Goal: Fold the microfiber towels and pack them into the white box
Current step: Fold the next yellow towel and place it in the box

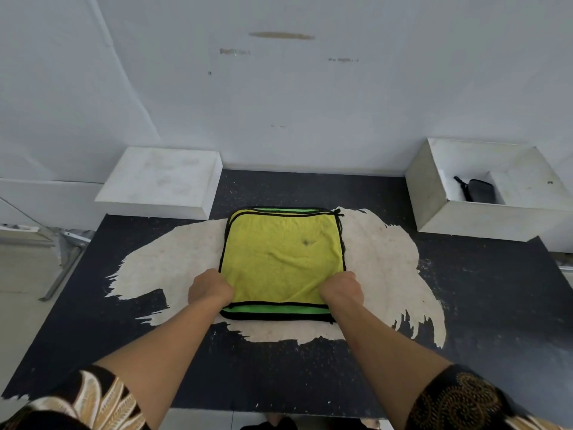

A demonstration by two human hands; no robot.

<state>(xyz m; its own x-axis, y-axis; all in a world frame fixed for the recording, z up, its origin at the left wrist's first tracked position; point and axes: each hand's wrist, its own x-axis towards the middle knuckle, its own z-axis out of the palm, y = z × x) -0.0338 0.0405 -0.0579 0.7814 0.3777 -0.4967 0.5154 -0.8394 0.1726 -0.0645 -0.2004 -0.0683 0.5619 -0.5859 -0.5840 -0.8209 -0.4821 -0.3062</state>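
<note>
Nearest to you, both patterned sleeves [93, 398] enter from the bottom edge, and your bare forearms reach forward over the dark worktop [77, 321]. Your left hand [210, 290] and right hand [341, 290] sit at the near left and near right corners of the yellow towel [282, 259]. Both hands have their fingers curled and grip the near edge of that yellow layer; the fingertips themselves are hidden under the knuckles. The yellow towel has black edging and a small dark mark right of its centre. It lies flat on a green towel [276, 309], which shows as a strip just beyond your wrists and as a thin strip at the far edge. Both towels rest in the middle of a worn pale patch [173, 259] on the worktop. Farther back on the left, a closed white block [161, 181] stands against the wall [279, 103], well apart from the towels. At the far right stands the open white box [434, 193], also apart from the towels. It contains a black pouch [480, 190] lying in its inner compartment.
</note>
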